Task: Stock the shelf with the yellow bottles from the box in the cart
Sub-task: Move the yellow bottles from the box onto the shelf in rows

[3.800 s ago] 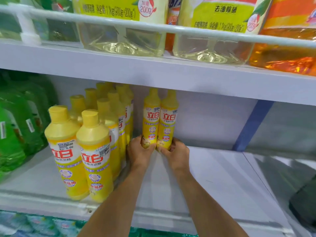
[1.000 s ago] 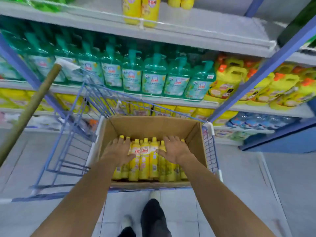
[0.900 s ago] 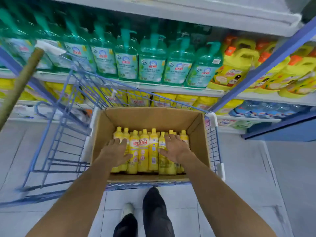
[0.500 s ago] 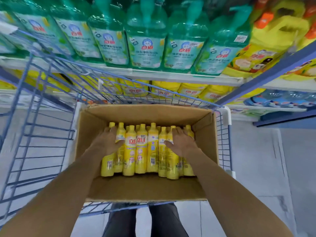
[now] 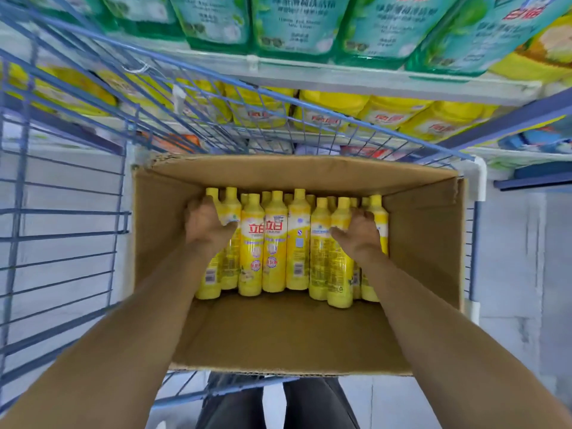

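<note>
View from above into an open brown cardboard box [image 5: 424, 243] that sits in a blue wire shopping cart [image 5: 62, 218]. A row of yellow plastic bottles [image 5: 275, 243] with red-lettered labels is packed in the far half of the box, caps pointing away from the viewer; the near half shows bare cardboard. Two bare forearms reach in. The left hand [image 5: 205, 226] grips the bottles at the left end of the row, fingers curled over them and thumb lying across the front. The right hand [image 5: 359, 235] grips the bottles near the right end in the same way. Beyond the cart, a white store shelf [image 5: 340, 77] holds green detergent bottles [image 5: 294, 23], with yellow containers [image 5: 387, 114] on the level below. Dark trousers [image 5: 309, 404] show at the bottom edge, above pale floor tiles [image 5: 510, 243].
</note>
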`<act>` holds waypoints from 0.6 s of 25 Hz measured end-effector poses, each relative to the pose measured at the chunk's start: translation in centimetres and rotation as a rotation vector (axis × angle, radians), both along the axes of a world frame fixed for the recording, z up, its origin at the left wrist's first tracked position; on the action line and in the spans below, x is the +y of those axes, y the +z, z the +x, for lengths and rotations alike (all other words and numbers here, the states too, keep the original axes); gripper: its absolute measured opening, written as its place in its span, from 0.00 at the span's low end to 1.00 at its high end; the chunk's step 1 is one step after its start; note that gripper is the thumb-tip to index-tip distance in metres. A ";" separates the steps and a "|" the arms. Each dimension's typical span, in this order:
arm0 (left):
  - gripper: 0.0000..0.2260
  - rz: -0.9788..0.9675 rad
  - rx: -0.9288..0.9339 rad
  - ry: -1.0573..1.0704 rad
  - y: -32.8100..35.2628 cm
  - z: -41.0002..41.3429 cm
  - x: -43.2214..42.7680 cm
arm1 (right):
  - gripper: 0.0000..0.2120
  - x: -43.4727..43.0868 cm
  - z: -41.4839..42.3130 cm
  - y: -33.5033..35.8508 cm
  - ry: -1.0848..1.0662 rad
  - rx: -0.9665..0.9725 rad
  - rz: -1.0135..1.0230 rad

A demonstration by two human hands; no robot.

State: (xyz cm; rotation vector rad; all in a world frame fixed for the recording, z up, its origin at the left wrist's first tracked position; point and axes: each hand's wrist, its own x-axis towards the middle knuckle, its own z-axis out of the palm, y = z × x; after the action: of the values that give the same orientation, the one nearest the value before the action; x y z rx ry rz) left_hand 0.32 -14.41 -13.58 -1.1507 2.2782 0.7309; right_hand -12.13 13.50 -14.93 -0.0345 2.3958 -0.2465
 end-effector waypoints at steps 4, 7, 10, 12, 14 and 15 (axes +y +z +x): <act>0.25 -0.026 0.046 -0.014 -0.2 0.9 0.3 | 0.34 0.0 0.3 -0.7 -0.058 0.014 -0.010; 0.20 -0.003 0.123 0.016 -0.4 1.5 -0.2 | 0.35 -0.1 0.7 -0.8 -0.090 0.024 -0.014; 0.18 0.130 0.188 0.082 -1.0 1.9 -0.8 | 0.36 -0.2 1.2 -0.8 -0.119 0.035 -0.011; 0.16 0.249 0.199 0.122 -2.0 2.4 -1.2 | 0.35 -0.1 1.3 -1.0 -0.119 0.046 -0.010; 0.17 0.342 0.188 0.134 -3.3 2.7 -1.6 | 0.35 0.2 1.2 -1.5 -0.113 0.062 -0.011; 0.18 0.378 0.159 0.148 -3.9 2.8 -1.8 | 0.35 0.3 1.2 -1.7 -0.113 0.062 -0.016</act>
State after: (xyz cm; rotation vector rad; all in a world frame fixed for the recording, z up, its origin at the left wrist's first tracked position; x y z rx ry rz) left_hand 3.10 -16.23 -17.44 -1.1162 2.0679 1.2879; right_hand -10.98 13.82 -16.66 0.0868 2.4610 -0.3218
